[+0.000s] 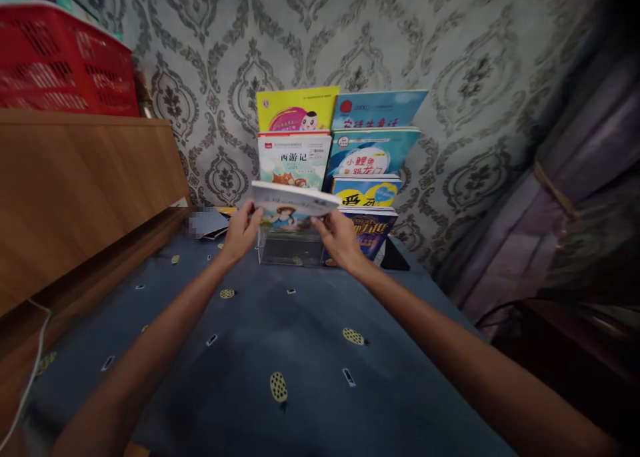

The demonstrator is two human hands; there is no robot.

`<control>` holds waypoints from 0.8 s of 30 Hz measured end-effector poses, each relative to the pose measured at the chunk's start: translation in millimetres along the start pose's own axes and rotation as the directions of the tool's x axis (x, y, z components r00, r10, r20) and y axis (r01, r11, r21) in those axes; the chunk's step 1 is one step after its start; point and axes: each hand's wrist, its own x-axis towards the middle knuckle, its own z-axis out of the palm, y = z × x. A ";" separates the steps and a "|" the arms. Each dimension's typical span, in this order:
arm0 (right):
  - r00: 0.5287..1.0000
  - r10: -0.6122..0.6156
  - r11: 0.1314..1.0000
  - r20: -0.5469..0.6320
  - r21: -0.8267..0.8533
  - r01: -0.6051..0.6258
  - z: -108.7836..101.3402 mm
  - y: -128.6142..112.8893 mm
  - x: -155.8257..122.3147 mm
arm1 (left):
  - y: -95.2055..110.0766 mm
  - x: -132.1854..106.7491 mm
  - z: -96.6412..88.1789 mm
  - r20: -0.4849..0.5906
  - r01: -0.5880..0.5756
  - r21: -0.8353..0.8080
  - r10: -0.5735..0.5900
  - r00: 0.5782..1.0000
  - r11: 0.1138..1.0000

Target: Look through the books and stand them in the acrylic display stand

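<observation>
A thin white-edged picture book is held up between my two hands, its cover tilted back and showing a figure in a hat. My left hand grips its left edge, thumb in front. On the right edge, my right hand pinches it the same way. Behind and below it stands a clear tiered book rack. In the left column are a yellow book and a white book. The right column has blue books, a yellow-and-blue book and a dark blue book.
A dark blue cloth with pineapple prints covers the surface. To the left, a red basket sits on a wooden cabinet. Flat items lie left of the rack, a black object right of it. A curtain hangs at right.
</observation>
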 end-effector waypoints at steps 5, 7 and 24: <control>0.999 -0.027 1.000 -0.017 -0.016 0.027 -2.5 -14.3 41.9 | -7.6 39.4 1.8 -0.071 -0.014 -0.056 0.010 0.997 0.998; 0.998 0.062 0.996 0.030 -0.069 -0.060 -2.0 -15.4 46.0 | -14.4 43.8 6.1 -0.043 0.034 -0.058 -0.037 0.998 0.998; 0.865 0.445 0.794 0.232 -0.548 -0.261 14.5 -10.6 51.0 | -62.6 32.6 15.4 -0.072 0.168 0.425 -0.152 0.986 0.889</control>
